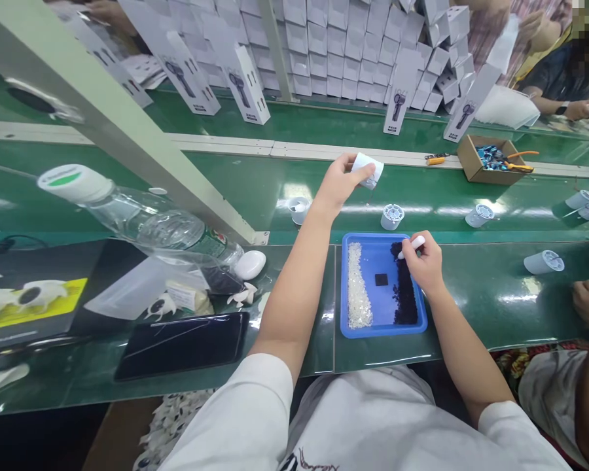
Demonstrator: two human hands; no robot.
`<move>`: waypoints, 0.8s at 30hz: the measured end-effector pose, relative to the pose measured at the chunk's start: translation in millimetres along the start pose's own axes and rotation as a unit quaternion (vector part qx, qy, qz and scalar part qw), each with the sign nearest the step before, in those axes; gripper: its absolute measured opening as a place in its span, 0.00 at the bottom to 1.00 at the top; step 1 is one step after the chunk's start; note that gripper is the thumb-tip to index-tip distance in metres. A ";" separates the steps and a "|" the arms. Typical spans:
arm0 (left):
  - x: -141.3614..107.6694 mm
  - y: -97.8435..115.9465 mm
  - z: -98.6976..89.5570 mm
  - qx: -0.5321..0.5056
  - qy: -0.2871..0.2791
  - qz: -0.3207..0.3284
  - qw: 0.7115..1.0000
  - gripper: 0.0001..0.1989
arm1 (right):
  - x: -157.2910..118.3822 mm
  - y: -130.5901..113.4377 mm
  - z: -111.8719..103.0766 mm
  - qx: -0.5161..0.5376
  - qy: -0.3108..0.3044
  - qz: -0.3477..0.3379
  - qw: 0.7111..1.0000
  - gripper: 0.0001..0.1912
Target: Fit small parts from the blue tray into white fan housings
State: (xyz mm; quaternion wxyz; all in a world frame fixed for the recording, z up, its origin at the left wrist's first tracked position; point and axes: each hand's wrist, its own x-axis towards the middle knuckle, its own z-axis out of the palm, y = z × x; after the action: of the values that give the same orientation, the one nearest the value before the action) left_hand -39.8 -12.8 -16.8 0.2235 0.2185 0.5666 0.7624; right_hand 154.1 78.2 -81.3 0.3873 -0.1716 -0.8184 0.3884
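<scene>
Head view: your L hand (pixel 338 183) grips the short white plastic cylinder (pixel 372 161) up beyond the shallow blue plastic tray (pixel 383 311); your R hand (pixel 426 263) pinches the white pen-like tool (pixel 417 243) at the far end of the small black pcs (pixel 406 297). Best to touch down lightly w/ the tip, prob. on a loose edge pc, so the pile doesn't scatter twd the white pcs (pixel 357 294). Hold the cylinder steady w/o squeezing; tip contact's too small to tell.
</scene>
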 end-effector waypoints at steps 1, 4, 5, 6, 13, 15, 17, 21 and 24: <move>-0.3 0.5 0.4 -0.010 -0.002 -0.005 1.000 0.08 | 0.4 0.4 -0.5 0.001 0.001 0.000 1.000 0.10; -0.5 1.1 0.6 -0.012 -0.004 -0.009 1.000 0.07 | 1.1 1.0 -0.5 0.009 -0.004 0.001 1.000 0.10; -0.5 1.1 0.6 -0.010 -0.005 -0.009 1.000 0.07 | 1.2 1.1 -0.2 0.011 -0.008 0.002 1.000 0.10; -0.4 1.1 0.7 -0.009 -0.007 -0.010 1.000 0.06 | 1.2 1.1 0.2 0.011 -0.013 0.001 1.000 0.10; -1.3 0.9 4.2 -0.027 -0.020 -0.042 0.999 0.07 | -4.5 -0.7 4.1 -0.014 -0.044 -0.073 0.996 0.10; -2.3 1.0 4.9 -0.027 -0.025 -0.042 0.998 0.06 | -6.5 -0.8 4.6 -0.026 -0.043 -0.094 0.994 0.11; -2.9 1.0 4.9 -0.026 -0.032 -0.036 0.999 0.06 | -7.3 0.4 4.6 -0.041 -0.041 -0.095 0.994 0.11; -2.6 0.6 3.8 -0.022 -0.034 -0.025 0.999 0.06 | -5.3 4.4 4.0 -0.048 -0.063 -0.067 0.995 0.11; -2.2 0.9 4.3 -0.027 -0.029 -0.027 0.999 0.08 | -3.8 3.8 2.5 -0.038 -0.076 -0.060 0.995 0.10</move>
State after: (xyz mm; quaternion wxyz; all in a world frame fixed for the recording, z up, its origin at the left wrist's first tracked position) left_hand -35.6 -11.0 -15.0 0.2667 0.2189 0.5444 0.7646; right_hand 154.5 77.1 -87.1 0.3402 -0.1067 -0.8681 0.3453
